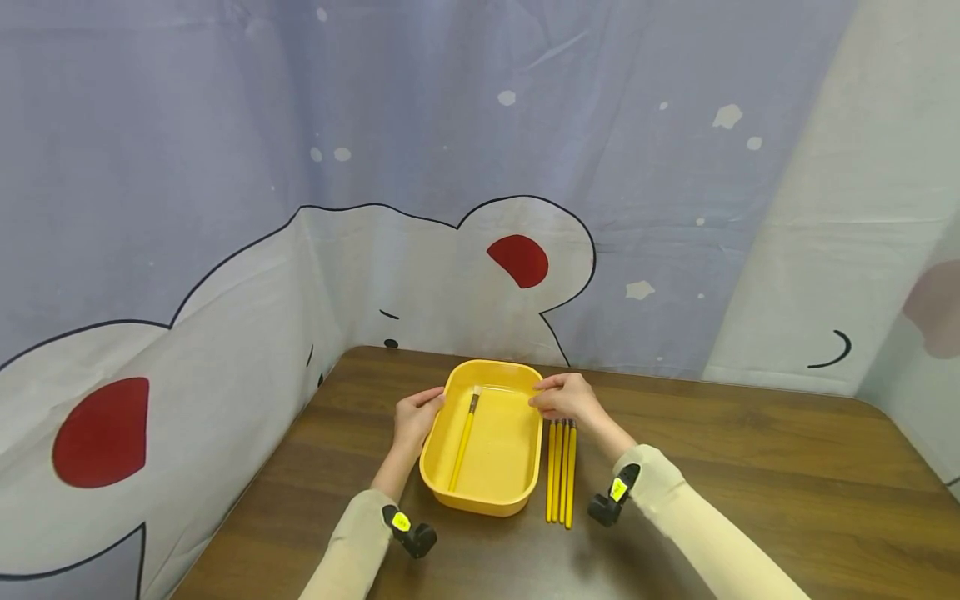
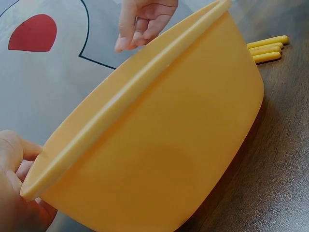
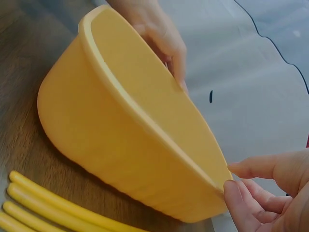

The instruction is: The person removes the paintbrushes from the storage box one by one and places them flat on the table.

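Observation:
A yellow plastic basin (image 1: 482, 502) stands on the table in the head view. Inside, a yellow-handled paintbrush (image 1: 465, 437) lies lengthwise near the left wall. My left hand (image 1: 415, 421) pinches the basin's left rim toward the far end; the left wrist view has its fingers on both sides of the lip. My right hand (image 1: 566, 396) is at the far right of the rim, thumb and forefinger slightly apart. In the left wrist view its fingertips (image 2: 119, 47) hover just above the far rim. Beside the basin's right wall, several more paintbrushes (image 1: 561, 475) lie side by side.
The brown wood-grain table (image 1: 750, 483) extends to the right of the hands. A printed cloth (image 1: 450, 108) hangs along the table's back and left edges. The loose brushes' handle ends (image 3: 29, 193) lie close to the basin's outer wall.

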`<state>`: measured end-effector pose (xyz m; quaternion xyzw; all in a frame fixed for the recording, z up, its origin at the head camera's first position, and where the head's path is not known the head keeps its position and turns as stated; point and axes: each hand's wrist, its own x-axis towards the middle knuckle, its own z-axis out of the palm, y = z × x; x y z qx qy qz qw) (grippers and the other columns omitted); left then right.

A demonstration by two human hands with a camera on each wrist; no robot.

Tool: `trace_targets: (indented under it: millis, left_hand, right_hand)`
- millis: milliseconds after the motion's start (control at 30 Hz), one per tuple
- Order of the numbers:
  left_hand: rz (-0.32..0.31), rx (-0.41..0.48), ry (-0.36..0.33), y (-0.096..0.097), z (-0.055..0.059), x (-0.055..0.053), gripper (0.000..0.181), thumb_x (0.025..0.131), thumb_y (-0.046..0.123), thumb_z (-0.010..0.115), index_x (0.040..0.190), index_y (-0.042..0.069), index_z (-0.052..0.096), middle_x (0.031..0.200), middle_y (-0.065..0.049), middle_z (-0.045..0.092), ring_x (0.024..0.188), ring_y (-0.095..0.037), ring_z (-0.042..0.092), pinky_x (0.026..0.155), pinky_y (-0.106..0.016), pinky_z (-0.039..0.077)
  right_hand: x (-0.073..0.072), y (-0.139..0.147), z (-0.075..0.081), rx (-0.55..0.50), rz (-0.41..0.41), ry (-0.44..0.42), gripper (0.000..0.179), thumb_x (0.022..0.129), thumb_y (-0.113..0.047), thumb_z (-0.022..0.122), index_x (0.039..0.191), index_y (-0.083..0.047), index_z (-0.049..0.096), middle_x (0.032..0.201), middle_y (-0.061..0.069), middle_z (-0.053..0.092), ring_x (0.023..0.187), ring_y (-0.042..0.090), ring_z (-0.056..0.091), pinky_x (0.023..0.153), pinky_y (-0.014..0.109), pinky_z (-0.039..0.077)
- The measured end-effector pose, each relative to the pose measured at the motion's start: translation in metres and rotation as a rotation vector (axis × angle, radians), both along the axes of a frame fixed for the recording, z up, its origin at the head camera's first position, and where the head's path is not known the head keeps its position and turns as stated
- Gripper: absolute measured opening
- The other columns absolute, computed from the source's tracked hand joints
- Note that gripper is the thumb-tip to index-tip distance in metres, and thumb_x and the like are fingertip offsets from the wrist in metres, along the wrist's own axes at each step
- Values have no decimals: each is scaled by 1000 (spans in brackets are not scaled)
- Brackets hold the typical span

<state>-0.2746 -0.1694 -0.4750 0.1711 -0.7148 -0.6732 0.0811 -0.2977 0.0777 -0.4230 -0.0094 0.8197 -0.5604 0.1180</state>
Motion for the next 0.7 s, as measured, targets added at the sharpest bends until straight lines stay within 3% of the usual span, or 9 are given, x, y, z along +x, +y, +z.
trace_targets:
  millis: [233,400,700]
  left_hand:
    - [2,-21,1,0,1,0,29,93,13,62,117,-2,68,123,-24,63,106,-36,64,90,-41,56]
    - [-2,-18,4,0,1,1,29,93,13,62,117,-2,67,123,-24,63,107,-36,64,90,-42,55]
    - [-5,-2,3,0,0,0,29,93,12,61,117,-2,67,123,-25,62,107,-36,64,91,-42,55]
  right_hand:
    - [-3,-9,0,-4,8,5,37,80,-4,74,114,8,64,83,10,72,68,18,70,67,30,60]
    - [-5,-16,1,1,10,10,36,79,-4,74,112,7,65,83,10,72,68,17,70,71,35,61]
    - [-4,-30,6,5,15,-12,33,78,-4,75,109,5,67,84,11,72,81,29,71,71,35,61]
